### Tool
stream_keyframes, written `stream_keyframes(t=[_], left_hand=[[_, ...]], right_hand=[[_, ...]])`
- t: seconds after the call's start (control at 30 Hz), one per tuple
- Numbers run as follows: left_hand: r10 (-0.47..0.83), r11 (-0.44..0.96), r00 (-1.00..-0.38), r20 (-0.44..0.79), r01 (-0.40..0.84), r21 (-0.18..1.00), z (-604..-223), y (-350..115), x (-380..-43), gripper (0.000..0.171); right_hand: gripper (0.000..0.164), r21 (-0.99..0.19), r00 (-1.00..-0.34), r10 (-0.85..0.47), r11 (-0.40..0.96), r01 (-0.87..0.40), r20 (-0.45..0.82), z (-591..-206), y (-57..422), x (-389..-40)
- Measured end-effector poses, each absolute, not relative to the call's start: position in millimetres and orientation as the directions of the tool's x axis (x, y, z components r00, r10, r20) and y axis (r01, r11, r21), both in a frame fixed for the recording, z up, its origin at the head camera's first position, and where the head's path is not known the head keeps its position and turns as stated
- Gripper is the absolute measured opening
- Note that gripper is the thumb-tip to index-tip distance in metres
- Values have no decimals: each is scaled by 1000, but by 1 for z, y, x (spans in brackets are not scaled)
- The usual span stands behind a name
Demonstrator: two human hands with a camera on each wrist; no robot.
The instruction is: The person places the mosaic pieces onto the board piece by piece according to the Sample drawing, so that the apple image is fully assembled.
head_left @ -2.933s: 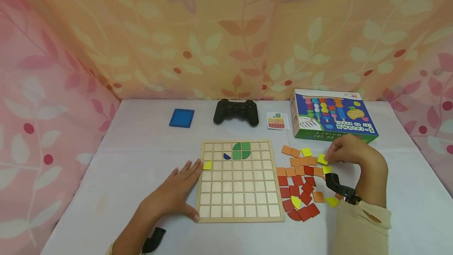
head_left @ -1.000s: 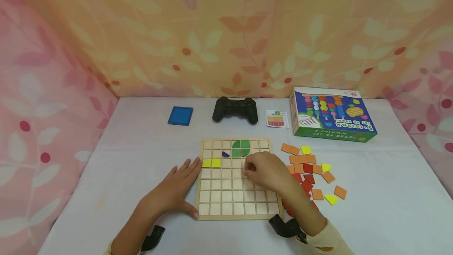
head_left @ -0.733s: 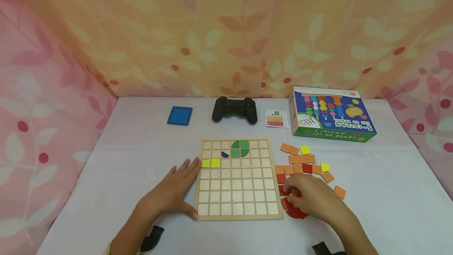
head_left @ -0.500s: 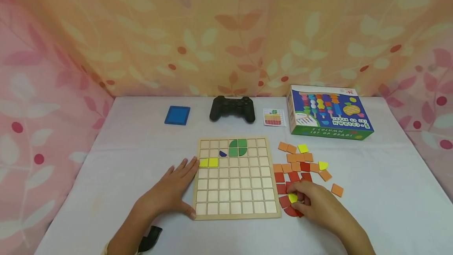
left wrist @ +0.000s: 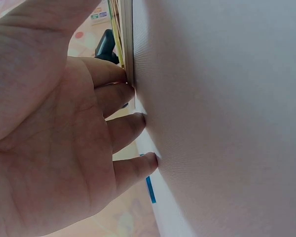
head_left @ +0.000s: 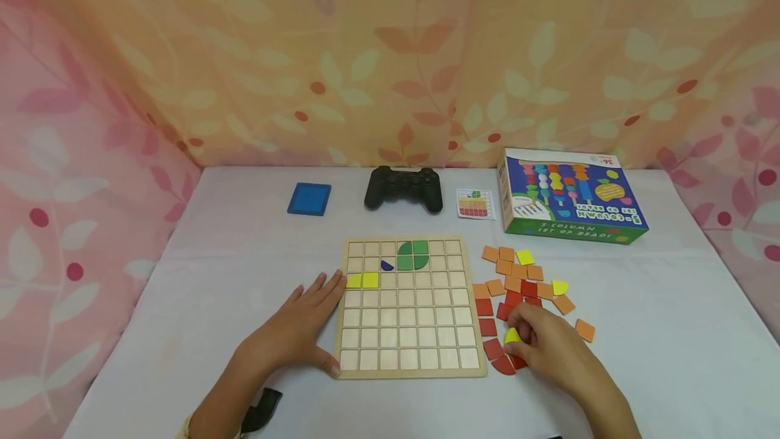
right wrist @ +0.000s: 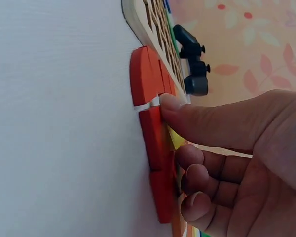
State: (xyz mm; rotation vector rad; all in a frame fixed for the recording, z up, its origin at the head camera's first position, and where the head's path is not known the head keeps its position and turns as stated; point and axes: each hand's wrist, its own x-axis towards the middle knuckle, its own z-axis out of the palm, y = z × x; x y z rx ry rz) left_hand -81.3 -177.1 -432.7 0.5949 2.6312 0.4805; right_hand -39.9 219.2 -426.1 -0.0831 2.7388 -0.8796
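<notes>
A patterned cloth backdrop (head_left: 390, 53) rises pink and orange behind everything. Before it spreads the white worktop (head_left: 183, 303). The wooden grid board (head_left: 407, 317) lies flat near the middle, its cells mostly bare, and the colourful printed box (head_left: 579, 198) sits beyond it to the right. The person's left hand (head_left: 301, 327) rests along the board's left edge, fingers straight and spread. Over the loose tiles just past the opposite edge, I see the right hand (head_left: 548, 344), its thumb and index finger pinching a small yellow piece with a curved side (head_left: 512, 336), other fingers curled in. A black game controller (head_left: 403, 190) lies at the back, between a blue square tray (head_left: 309, 199) and a small pattern card (head_left: 476, 204). Four green pieces (head_left: 405, 263) form a leaf on the board. Red tiles (head_left: 487, 327) and orange tiles (head_left: 504, 267) crowd beside it. Two yellow squares (head_left: 370, 280) fill the third row's first two cells; smallest is a dark blue piece (head_left: 386, 265), one row farther back.
</notes>
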Motion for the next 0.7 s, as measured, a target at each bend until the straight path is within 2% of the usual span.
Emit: stream_keyframes(t=[0.1, 0.2, 0.37, 0.7], left_hand=[[466, 854, -828, -313, 327, 405, -433, -177, -81, 143], [461, 856, -828, -319, 320, 406, -432, -177, -81, 143], [462, 854, -830, -313, 321, 410, -431, -177, -81, 142], [467, 851, -830, -304, 329, 409, -430, -177, -80, 142]], right_hand=[[28, -562, -960, -140, 827, 21, -242, -423, 218, -42], [20, -567, -960, -177, 824, -23, -219, -419, 214, -45], [31, -608, -969, -219, 787, -107, -114, -412, 205, -52], [16, -670, -978, -167, 741, -41, -125, -399, 180, -70]])
